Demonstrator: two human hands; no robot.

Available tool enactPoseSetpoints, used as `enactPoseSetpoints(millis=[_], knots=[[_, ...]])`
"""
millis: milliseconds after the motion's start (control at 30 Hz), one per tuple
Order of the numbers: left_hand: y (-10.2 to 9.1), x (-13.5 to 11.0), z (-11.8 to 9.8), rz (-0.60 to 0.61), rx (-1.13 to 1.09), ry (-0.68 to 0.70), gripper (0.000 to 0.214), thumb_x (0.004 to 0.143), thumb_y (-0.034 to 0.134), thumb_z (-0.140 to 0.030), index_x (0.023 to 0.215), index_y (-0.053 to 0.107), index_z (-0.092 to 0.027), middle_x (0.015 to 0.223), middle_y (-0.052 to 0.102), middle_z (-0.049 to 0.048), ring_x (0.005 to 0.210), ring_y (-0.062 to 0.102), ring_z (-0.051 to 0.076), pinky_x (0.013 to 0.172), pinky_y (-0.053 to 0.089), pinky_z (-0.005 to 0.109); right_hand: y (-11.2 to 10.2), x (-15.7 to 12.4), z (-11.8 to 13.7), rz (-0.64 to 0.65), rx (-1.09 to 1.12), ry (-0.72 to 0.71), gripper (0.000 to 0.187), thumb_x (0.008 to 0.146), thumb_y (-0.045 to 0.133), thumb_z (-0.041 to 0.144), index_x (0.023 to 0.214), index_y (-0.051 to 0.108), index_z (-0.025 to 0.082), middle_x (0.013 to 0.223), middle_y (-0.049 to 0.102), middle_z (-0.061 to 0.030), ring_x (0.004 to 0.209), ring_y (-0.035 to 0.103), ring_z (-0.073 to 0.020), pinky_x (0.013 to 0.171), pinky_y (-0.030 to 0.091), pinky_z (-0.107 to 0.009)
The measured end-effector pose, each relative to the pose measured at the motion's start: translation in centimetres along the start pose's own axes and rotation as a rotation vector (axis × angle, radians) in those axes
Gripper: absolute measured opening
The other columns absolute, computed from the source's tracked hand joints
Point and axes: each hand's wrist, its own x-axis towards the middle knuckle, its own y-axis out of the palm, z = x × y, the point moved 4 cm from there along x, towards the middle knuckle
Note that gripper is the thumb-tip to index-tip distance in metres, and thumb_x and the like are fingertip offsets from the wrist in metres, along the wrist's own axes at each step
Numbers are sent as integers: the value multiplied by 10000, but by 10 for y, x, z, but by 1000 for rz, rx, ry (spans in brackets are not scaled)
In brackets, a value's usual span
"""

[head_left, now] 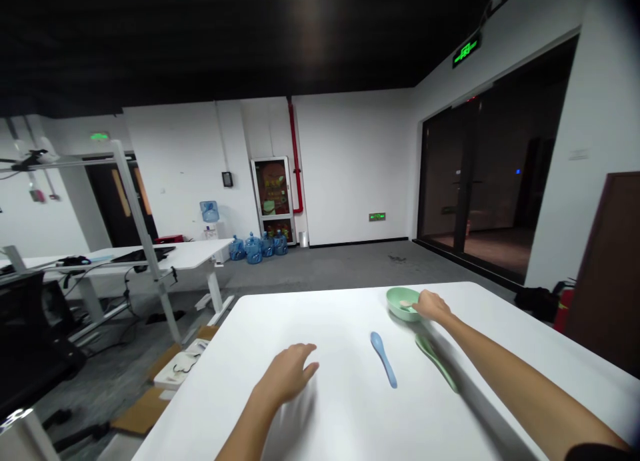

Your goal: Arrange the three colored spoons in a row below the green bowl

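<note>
Your right hand [433,306] is at the green bowl [401,313], which is the landmark for everything here. The hand reaches over the bowl's right side, with its fingers [418,301] at the rim, close to a small pale object [406,305] lying inside. You can't tell from this view whether the hand is gripping that object or only touching the bowl.

Your left hand [286,375] is well to the near left of the bowl, open with its fingers curved, holding nothing and hovering just over or lightly on the white tabletop [325,327]; its outline is slightly blurred. A blue spoon [384,359] lies on the tabletop just in front of the bowl, between your two hands. A green spoon [436,362] lies to the near right of the bowl, just beneath your right forearm [505,374].

Far beyond the bowl, blue water jugs [253,249] stand on the floor against the back wall. To the bowl's left and farther off stands a white desk [195,254], and to its right, a red fire extinguisher [563,307] stands by the wall.
</note>
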Motion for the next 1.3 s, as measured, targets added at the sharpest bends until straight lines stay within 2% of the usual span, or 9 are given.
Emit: enactPoseSetpoints(millis=[200,333,467,567,700,800,1033,1200,1300], knots=[[1,1,1,-10,-17,7,525,917,425,-526,1367,536,-280,1366,607,56,1250,541,283,1040,413,411,17,13,-4,46,14,17,471,700,669,426,1066,692,130,1048,699,-214,927,692,-333,676,495,-349],[0,0,1,0,-5,-8,525,919,425,-510,1370,534,-265,1375,599,69,1259,535,290,1040,414,419,14,13,-4,63,30,16,485,716,635,442,1073,684,119,1057,699,-206,915,686,-330,651,479,-334],[0,0,0,5,-2,-14,522,919,426,-505,1368,537,-262,1373,600,71,1261,534,291,1050,408,419,-10,-3,1,30,40,3,385,789,551,457,951,727,154,1020,713,-186,911,684,-310,681,463,-329],[0,0,0,5,1,-13,514,919,427,-500,1365,537,-268,1381,596,65,1273,525,281,1056,402,409,-37,-25,2,-20,50,-36,399,839,488,483,902,743,183,1006,723,-166,942,679,-307,737,459,-340],[-1,0,-2,9,15,-11,527,921,417,-498,1369,533,-247,1387,588,79,1285,516,282,1059,400,411,-63,-64,-6,-110,92,-140,560,874,426,578,1153,690,171,1131,708,-162,1077,639,-319,852,458,-357],[-2,-2,-4,11,18,-6,535,921,410,-499,1372,532,-239,1382,590,88,1281,520,291,1051,408,426,-69,-95,-16,-124,119,-224,683,871,397,662,1300,611,176,1297,640,-148,1200,575,-326,967,429,-390],[-4,-4,-7,7,30,2,534,921,413,-480,1374,532,-224,1393,582,91,1296,508,284,1062,400,417,-52,-144,-45,-68,54,-255,859,837,371,754,1477,425,183,1527,409,-155,1396,374,-355,1083,324,-526],[-2,-3,-5,11,27,-4,538,919,415,-486,1374,533,-224,1403,577,84,1312,494,288,1066,396,411,-29,-150,-60,-16,42,-240,869,851,353,742,1512,366,178,1539,382,-170,1411,358,-339,1088,322,-525],[-1,-3,-4,14,28,-14,545,922,403,-500,1381,525,-234,1413,568,76,1325,480,285,1072,390,412,-24,-149,-63,-5,47,-249,857,852,367,730,1511,369,182,1535,392,-165,1407,369,-331,1095,325,-499]])
